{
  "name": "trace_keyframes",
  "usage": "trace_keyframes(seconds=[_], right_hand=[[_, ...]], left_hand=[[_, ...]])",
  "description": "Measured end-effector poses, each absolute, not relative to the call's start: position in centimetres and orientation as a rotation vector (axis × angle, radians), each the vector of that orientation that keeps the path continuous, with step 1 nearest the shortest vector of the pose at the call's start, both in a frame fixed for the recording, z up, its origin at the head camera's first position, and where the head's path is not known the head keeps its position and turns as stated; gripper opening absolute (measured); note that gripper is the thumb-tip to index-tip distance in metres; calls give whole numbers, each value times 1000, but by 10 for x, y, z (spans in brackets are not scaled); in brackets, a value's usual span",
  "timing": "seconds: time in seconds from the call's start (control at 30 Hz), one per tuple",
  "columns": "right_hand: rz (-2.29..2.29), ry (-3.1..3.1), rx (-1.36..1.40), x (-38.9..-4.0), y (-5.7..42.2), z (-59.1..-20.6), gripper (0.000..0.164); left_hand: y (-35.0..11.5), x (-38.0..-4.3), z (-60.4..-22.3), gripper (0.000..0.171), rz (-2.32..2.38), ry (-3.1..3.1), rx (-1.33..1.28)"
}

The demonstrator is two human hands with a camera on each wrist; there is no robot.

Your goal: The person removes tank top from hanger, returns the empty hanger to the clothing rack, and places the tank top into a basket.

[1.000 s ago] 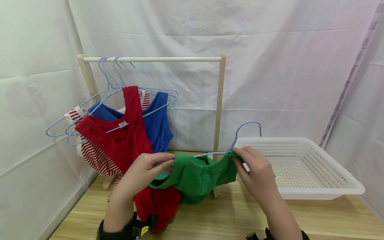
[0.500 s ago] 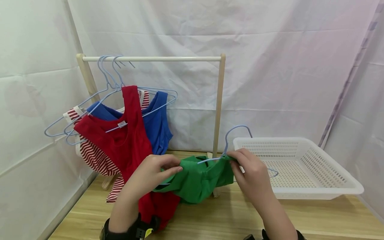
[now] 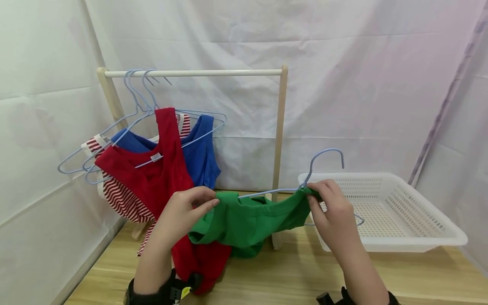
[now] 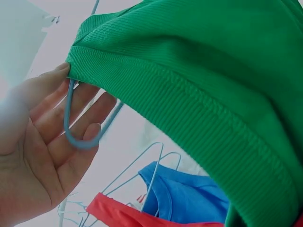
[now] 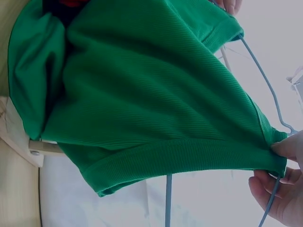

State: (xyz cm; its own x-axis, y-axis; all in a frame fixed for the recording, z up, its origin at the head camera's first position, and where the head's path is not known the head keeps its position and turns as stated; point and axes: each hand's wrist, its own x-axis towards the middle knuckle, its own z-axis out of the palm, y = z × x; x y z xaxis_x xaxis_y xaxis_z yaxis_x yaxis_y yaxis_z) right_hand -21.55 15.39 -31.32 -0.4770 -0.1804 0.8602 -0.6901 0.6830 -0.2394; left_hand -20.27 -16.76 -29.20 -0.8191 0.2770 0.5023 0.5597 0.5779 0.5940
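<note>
A green tank top of ribbed fabric hangs between both hands above the table, partly on a light blue hanger. My left hand pinches one shoulder strap between thumb and fingers. In the left wrist view, the rounded hanger end sticks out of that strap, in front of the fingers. My right hand pinches the other strap near the base of the hook, which points up and right. The hanger's other arm extends bare behind the right hand, over the white basket.
At the left, a rack with wooden posts carries several blue hangers. On them hang a red tank top, a blue one and a red-striped garment. The red one reaches down behind the left wrist. The wooden table lies below.
My right hand, with strap and hanger, first dipped left, then moved right and up. My left hand shifted right, then back left. The tank top is stretched wider than half a second ago.
</note>
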Motion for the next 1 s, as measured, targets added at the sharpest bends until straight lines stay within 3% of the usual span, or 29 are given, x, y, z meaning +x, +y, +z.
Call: trace_keyframes(seconds=[0.43,0.7,1.0], right_hand=[[783,-2049,576,-215,162,-310,19],[827,-2061,526,-215,163,-308,19],[850,-2038,498,-215,161,-310,18]], left_hand=[[-185,-210,-294,8,-1181,-2453,-452],[-194,-217,-297,18,-1333,-2445,-226],[-196,-223,-302,19,-1415,-2460,-136]])
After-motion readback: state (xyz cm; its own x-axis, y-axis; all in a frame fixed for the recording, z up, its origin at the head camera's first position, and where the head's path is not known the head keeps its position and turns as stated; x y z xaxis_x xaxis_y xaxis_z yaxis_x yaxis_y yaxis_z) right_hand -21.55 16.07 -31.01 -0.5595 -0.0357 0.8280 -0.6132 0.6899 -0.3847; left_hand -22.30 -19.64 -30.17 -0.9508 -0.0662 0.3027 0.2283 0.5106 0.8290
